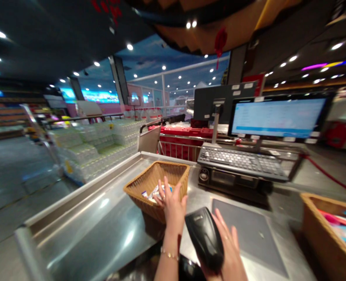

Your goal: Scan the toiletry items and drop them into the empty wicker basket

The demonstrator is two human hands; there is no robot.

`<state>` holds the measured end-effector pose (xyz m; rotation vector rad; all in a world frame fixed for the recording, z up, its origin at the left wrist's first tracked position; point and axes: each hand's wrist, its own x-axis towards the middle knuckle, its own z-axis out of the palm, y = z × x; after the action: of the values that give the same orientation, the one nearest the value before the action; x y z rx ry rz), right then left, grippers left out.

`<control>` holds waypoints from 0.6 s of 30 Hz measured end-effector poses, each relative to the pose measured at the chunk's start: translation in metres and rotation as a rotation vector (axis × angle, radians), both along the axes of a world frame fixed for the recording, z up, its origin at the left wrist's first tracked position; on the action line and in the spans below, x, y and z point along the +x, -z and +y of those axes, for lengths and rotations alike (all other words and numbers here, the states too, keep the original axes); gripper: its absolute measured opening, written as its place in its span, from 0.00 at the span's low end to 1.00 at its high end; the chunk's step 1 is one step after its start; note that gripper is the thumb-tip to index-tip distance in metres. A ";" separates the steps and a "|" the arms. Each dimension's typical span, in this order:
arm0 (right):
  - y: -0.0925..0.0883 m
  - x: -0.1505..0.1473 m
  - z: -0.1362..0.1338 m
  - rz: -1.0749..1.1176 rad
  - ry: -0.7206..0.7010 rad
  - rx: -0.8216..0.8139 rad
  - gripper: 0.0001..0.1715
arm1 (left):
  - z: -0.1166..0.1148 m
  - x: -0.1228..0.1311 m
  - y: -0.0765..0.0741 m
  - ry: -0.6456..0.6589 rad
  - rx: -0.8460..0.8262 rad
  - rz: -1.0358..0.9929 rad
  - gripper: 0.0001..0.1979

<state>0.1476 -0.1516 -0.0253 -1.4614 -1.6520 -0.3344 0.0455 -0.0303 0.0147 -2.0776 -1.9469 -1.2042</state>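
A wicker basket (157, 175) sits on the steel counter (82, 230) (left of the keyboard (240, 162)), with a second basket (322, 234) at right.

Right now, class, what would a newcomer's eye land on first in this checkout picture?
The black handheld barcode scanner in the right hand stands out at bottom centre, beside the left hand raised in front of a wicker basket on the steel counter. To the upper right glows the bright checkout monitor above its keyboard.

We note a black handheld barcode scanner (204, 240) against the right hand (228, 249), fingers extended; the left hand (171, 207) is open, spread over a wicker basket (157, 175) holding small wrapped packets (153, 194).
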 end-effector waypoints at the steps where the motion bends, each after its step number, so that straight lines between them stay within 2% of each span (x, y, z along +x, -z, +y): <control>1: 0.000 0.001 0.000 0.005 0.000 -0.001 0.40 | 0.000 0.001 0.000 0.000 0.000 0.002 0.22; 7: 0.000 0.004 -0.002 0.025 0.021 0.007 0.38 | 0.000 0.009 0.001 0.005 -0.014 -0.003 0.22; 12: 0.001 0.009 -0.006 0.039 0.021 -0.005 0.41 | -0.004 0.016 -0.001 0.033 -0.026 0.015 0.22; 18: 0.001 0.015 -0.013 0.064 0.033 -0.020 0.41 | -0.009 0.027 -0.003 0.059 -0.032 0.037 0.22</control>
<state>0.1629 -0.1649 -0.0258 -1.5008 -1.5860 -0.2871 0.0729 -0.0395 0.0173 -2.1713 -1.9147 -1.1437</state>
